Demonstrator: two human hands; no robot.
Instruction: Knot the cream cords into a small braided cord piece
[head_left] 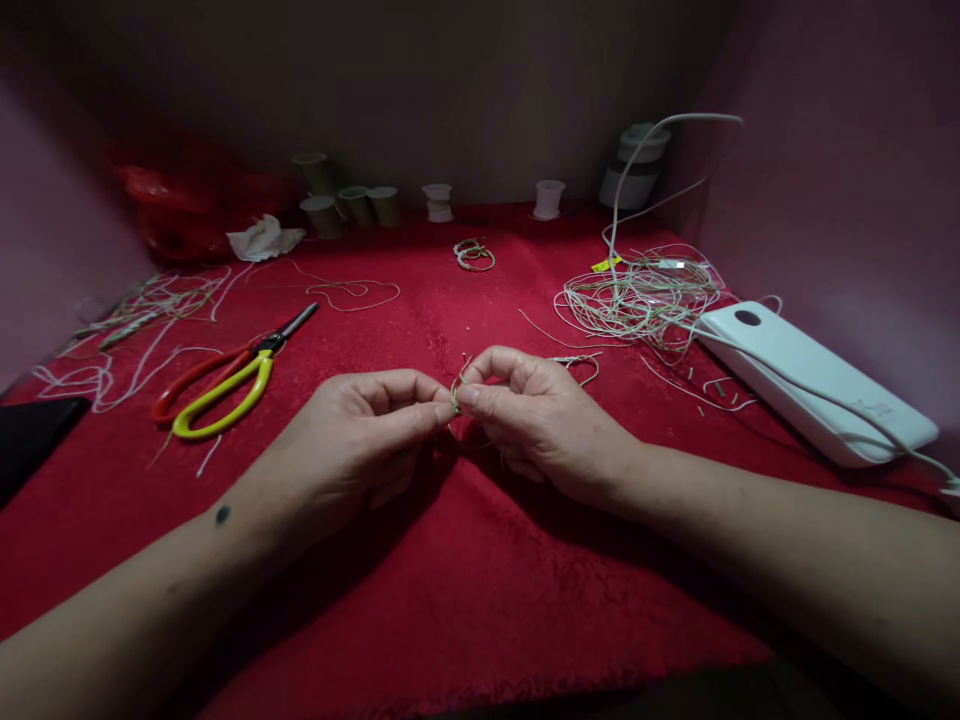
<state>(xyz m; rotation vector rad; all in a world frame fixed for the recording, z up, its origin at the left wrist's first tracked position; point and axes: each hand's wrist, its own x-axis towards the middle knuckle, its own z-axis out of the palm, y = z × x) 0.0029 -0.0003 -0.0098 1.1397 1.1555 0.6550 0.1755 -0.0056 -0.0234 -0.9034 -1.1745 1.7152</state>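
Observation:
Both of my hands meet over the middle of a red cloth [450, 600]. My left hand [360, 430] pinches one side of a thin green and white cord [456, 385] between thumb and forefinger. My right hand [532, 415] pinches the other side of the same cord, fingertips touching those of the left. A short loop of the cord sticks up between the fingertips, and more of it trails behind my right hand [581, 362].
Scissors with red and yellow handles [225, 385] lie to the left. A tangle of cord [637, 295] and a white flat device [810, 385] with a cable lie right. Spools [352, 205] stand at the back, a small coil [474, 254] before them. Loose cords [142, 310] far left.

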